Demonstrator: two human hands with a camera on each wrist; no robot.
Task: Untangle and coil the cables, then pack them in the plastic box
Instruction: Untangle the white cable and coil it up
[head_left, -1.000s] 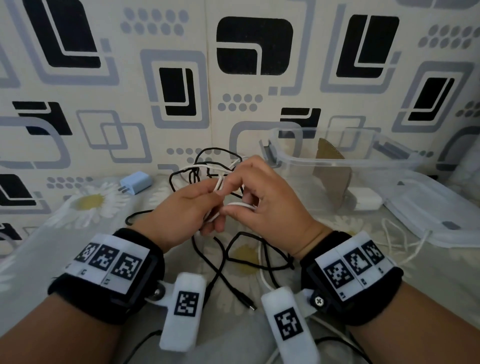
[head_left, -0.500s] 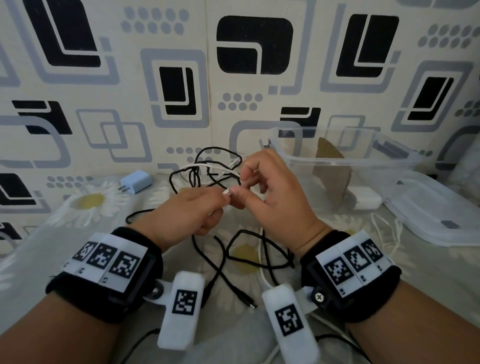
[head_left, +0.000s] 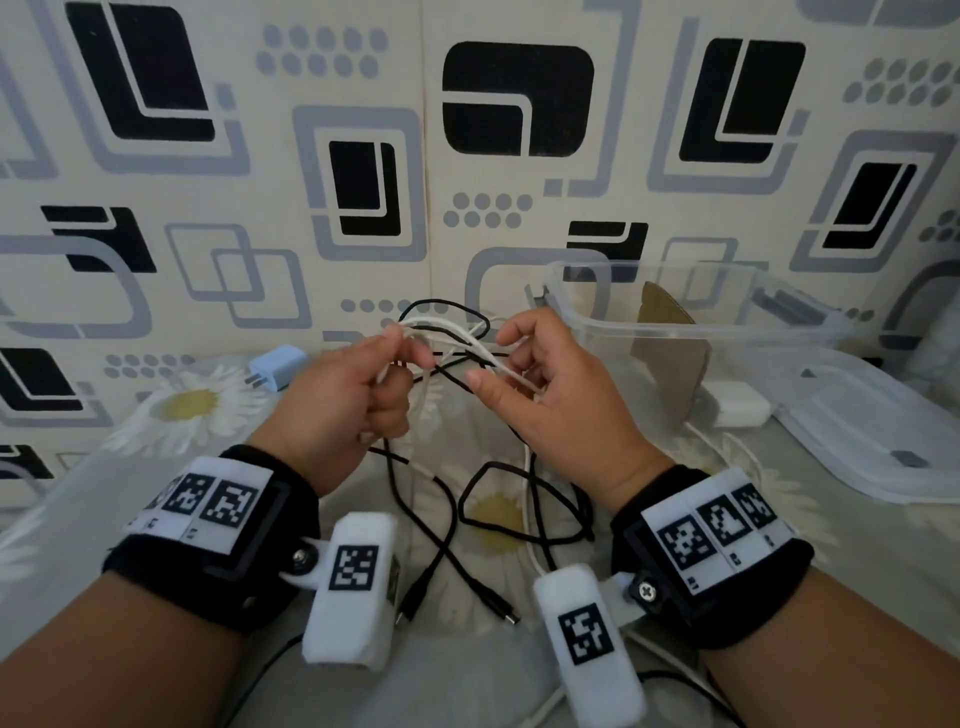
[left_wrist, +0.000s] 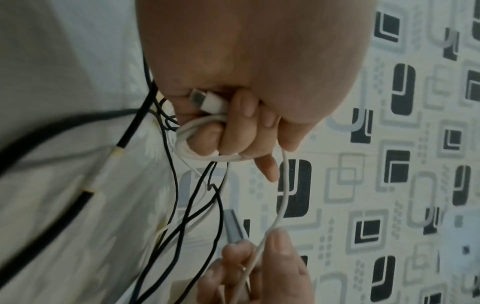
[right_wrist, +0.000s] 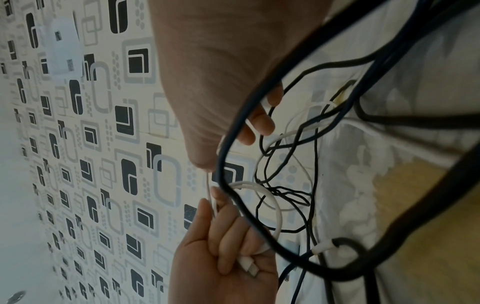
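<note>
Patterned wall panels in black, grey and cream back a daisy-print bed cover, which carries the whole tangle. Far left, a pale blue charger lies well apart from the work. Left hand: grip narrow, fingers curled round a small coil of the white cable, with its white plug tucked against the palm. From that coil the white cable runs across to the right hand, which pinches the strand between thumb and fingertips; grip narrow there too. Black cable loops cross the white run between the two hands and trail down onto the cover below the wrists, one loop hanging close in front of the right wrist camera. Risk, as judged: pulling the white strand taut while black loops are threaded over it would cinch a knot rather than free it; the coil in the left hand could also slip loose if those fingers relax. Right of the hands, the plastic box stands open, holding no cable that I can see; its lid lies further right.
</note>
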